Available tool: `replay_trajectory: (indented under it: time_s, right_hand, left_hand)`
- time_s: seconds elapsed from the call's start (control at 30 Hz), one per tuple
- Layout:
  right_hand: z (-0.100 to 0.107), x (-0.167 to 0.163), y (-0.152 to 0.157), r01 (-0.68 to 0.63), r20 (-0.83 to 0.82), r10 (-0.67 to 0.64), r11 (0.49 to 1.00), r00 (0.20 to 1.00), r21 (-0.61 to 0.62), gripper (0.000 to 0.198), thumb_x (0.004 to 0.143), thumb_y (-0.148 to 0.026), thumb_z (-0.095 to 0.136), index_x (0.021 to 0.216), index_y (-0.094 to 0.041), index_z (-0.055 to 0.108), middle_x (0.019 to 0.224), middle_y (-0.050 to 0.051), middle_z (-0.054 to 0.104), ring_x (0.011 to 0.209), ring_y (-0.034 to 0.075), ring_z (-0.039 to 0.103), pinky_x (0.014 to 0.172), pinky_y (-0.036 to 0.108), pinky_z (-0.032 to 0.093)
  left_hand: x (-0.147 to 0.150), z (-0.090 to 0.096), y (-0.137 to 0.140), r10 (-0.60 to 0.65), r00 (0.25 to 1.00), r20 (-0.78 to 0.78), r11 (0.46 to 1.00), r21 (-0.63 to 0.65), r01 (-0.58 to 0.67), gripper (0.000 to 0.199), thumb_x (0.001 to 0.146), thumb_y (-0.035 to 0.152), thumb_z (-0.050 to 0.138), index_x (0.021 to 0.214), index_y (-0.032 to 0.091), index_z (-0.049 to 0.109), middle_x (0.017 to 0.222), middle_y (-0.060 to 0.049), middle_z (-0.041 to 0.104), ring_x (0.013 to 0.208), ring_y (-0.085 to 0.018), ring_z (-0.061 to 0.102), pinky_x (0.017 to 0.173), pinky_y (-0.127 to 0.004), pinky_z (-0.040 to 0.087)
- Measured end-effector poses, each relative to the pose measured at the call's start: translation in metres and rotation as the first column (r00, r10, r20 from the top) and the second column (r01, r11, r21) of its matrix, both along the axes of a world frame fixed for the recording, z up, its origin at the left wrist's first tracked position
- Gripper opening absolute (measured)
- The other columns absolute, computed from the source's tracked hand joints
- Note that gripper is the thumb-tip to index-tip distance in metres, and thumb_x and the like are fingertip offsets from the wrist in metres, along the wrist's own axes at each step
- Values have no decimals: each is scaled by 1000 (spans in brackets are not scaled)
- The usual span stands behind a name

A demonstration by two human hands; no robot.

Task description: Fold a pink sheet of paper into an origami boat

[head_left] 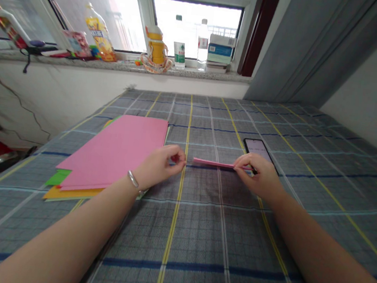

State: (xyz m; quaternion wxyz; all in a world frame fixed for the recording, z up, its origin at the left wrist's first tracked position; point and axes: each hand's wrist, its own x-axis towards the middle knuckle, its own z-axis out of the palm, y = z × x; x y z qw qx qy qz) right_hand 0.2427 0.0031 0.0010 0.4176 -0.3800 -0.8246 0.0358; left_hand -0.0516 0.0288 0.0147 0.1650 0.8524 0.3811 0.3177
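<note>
A narrow folded strip of pink paper point(213, 163) is pinched at its right end between the thumb and fingers of my right hand point(256, 174). It runs level to the left above the checked cloth, its layers slightly apart at the free end. Just short of that end is my left hand point(167, 162), thumb and fingertip pressed together with no paper visible between them. A silver bracelet point(133, 179) circles my left wrist. Beside and partly behind my left hand lies a stack of coloured paper point(119, 147), pink on top, with green and orange corners sticking out.
A phone point(259, 149) with a lit screen lies behind my right hand. Grey plaid cloth point(197, 242) covers the surface. Along the windowsill point(115, 65) stand a yellow drink bottle point(100, 34), a yellow cup point(156, 49), clear bottles and stacked boxes point(219, 52). A grey curtain hangs at right.
</note>
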Motion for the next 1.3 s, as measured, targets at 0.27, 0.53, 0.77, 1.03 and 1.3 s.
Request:
replay_trajectory:
  time_s: [0.27, 0.53, 0.77, 1.03, 1.3]
  right_hand:
    - [-2, -10, -5, -157, 84, 157, 988, 984, -16, 8, 81, -15, 57, 79, -22, 56, 85, 2, 68, 83, 17, 62, 77, 33, 49]
    - [-3, -20, -10, -162, 347, 127, 984, 929, 74, 8, 86, -18, 55, 81, -23, 59, 104, 2, 69, 95, 18, 61, 85, 35, 48]
    - [-11, -16, -2, 117, 313, -189, 965, 931, 235, 8, 79, -17, 61, 84, -23, 61, 133, 7, 52, 124, 30, 44, 99, 52, 40]
    - [-16, -15, 3, 349, -38, -348, 917, 937, 192, 40, 79, -18, 59, 117, -20, 47, 136, 16, 46, 125, 32, 43, 87, 49, 50]
    - [-14, -12, -3, 338, 54, -351, 926, 935, 171, 16, 81, -23, 59, 97, -23, 57, 94, 7, 66, 88, 23, 62, 71, 36, 53]
  left_hand:
    - [25, -8, -10, 219, 956, 195, 656, -755, 3, 52, 85, 64, 39, 88, 15, 55, 83, -8, 70, 55, -12, 58, 48, -23, 43]
    - [24, -17, -4, 315, 880, 355, 695, -718, 41, 35, 68, 43, 72, 73, 16, 51, 66, 3, 58, 59, -8, 57, 61, -22, 47]
    - [25, -19, -3, 297, 859, 416, 886, -455, -86, 25, 73, 38, 68, 75, 16, 55, 65, 3, 58, 62, -11, 58, 61, -24, 50]
    - [21, -22, -14, -55, 990, 133, 954, 299, 12, 7, 87, 16, 55, 81, 17, 60, 95, -4, 69, 88, -13, 65, 78, -27, 54]
    - [23, -19, -21, -90, 955, -282, 875, 436, 211, 30, 94, 31, 46, 117, 18, 59, 127, -11, 59, 110, -20, 60, 93, -37, 51]
